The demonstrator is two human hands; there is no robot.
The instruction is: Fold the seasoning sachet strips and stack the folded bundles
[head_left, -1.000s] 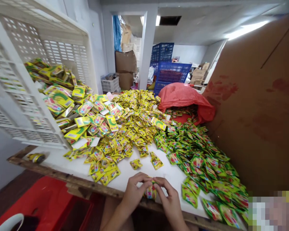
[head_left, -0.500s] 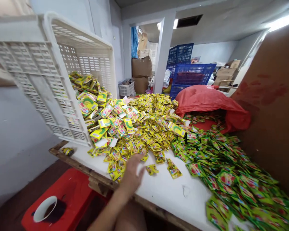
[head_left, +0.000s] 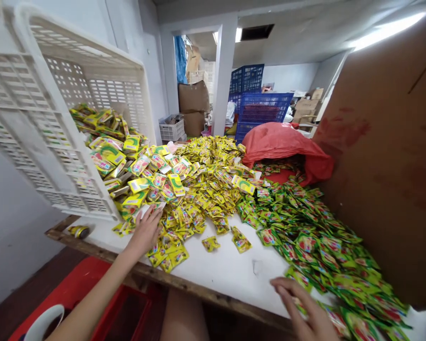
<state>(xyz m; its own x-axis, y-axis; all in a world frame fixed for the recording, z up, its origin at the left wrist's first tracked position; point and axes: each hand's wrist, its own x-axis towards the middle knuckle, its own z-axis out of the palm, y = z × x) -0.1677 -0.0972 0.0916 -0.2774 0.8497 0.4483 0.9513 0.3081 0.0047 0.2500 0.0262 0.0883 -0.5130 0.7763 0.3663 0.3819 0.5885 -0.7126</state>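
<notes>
My left hand [head_left: 146,233] lies with fingers stretched over the near edge of the yellow heap, touching a small yellow box [head_left: 134,201] and its white flap. Yellow sachets [head_left: 168,253] lie just right of that hand. My right hand [head_left: 307,308] is low at the right, fingers extended, over the near edge of a pile of green sachets [head_left: 315,244]; nothing shows held in it. Two loose yellow sachets, one a flat packet [head_left: 240,239], lie on the white tabletop [head_left: 220,274] between the hands.
A white plastic crate [head_left: 74,142] lies tipped on its side at the left, boxes spilling out. A red sack [head_left: 284,142] lies behind the green sachets. A tall cardboard sheet [head_left: 386,156] stands right. A cup [head_left: 44,324] sits on a red stool [head_left: 71,289].
My left hand has moved left from the yellow sachets to the boxes by the crate. My right hand has come into view at the lower right. The view has shifted rightward.
</notes>
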